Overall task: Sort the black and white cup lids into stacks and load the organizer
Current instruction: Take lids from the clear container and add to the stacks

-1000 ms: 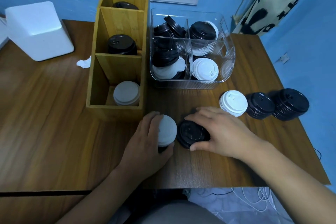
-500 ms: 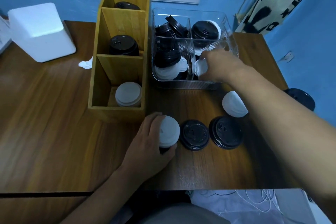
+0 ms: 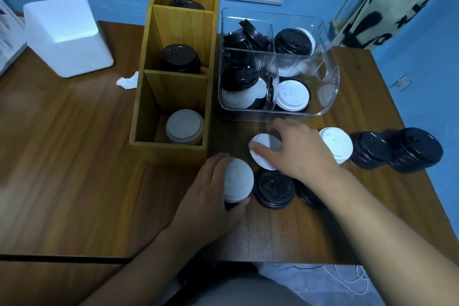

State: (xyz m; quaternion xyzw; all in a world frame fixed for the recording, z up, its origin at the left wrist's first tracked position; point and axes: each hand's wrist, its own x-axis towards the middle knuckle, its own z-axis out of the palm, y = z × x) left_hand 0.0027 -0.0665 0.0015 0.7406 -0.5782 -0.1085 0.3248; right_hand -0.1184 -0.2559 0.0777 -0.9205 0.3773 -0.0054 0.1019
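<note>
Lids lie over the near part of the worktop (image 3: 74,169), only partly sorted. Nearest, the left hand (image 3: 211,194) grips a short white-topped stack (image 3: 238,180) from its left side, with the thumb curled under the near rim. Something dark shows beneath the white top, and I cannot tell what it is. Just right of it a black lid (image 3: 274,189) lies flat, and a second black lid (image 3: 308,197) is half hidden under the right forearm.

A little beyond, the right hand (image 3: 298,149) holds a single white lid (image 3: 263,154), its fingers curled over the edge. Whether that lid touches the worktop I cannot tell. To its right stand a white stack (image 3: 336,144), a black stack (image 3: 371,150) and a larger black stack (image 3: 414,149), close together. Farther back, the wooden organizer (image 3: 171,154) has white lids in its near compartment and black ones in the middle and far compartments. Beside it, the clear bin (image 3: 330,77) holds both colours mixed.

The step in hand looks like adding the single white lid to a white pile. To do it well, keep the lid dome-up and level, centre its rim over the pile, and press lightly until it nests. The left hand should steady the pile from the side, not the top. Check first what the dark layer is, so the colours do not mix.
</note>
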